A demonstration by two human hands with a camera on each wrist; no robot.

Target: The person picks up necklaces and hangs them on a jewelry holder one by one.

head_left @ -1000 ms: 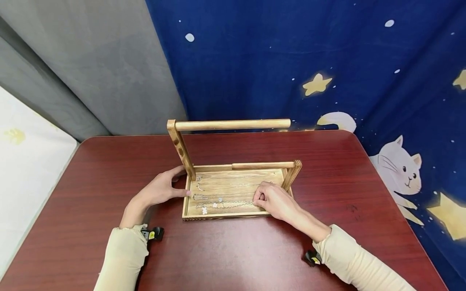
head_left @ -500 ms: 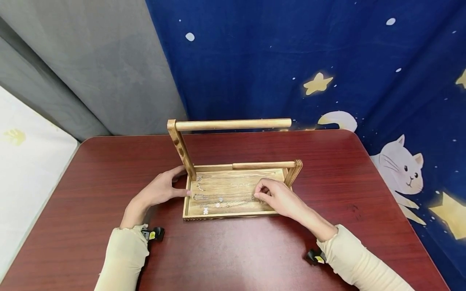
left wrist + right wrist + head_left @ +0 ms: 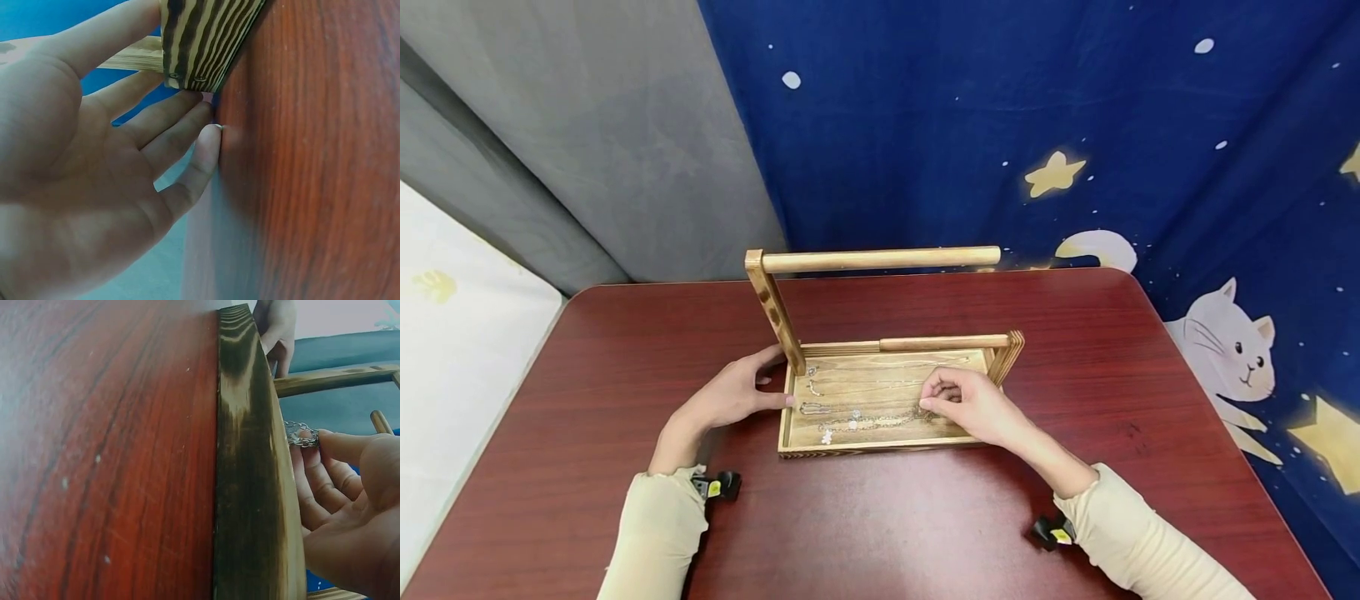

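A shallow wooden tray (image 3: 880, 447) with a raised wooden bar stand (image 3: 880, 260) holds several thin chains and pendants. Over its right half, my right hand (image 3: 976, 408) pinches a silver chain necklace (image 3: 301, 439) between thumb and fingers. The rest of that chain (image 3: 880, 423) trails left across the tray floor, near a pale flower pendant (image 3: 827, 437). My left hand (image 3: 733, 393) rests at the tray's left side, its thumb at the rim and the other fingers extended by the upright post (image 3: 777, 321). In the left wrist view its fingers (image 3: 178, 137) are spread beside the striped wooden wall (image 3: 200, 44).
Small earring-like pieces (image 3: 814, 387) and a looped chain (image 3: 814, 408) lie along the tray's left end. A lower bar (image 3: 943, 342) spans the back, joined to a short right post (image 3: 1005, 358). The tray stands on a dark red table (image 3: 880, 517) before curtains (image 3: 910, 125).
My right hand has drawn slightly back from the tray's front edge with the chain, whose left end has slid a little right. My left hand keeps its place.
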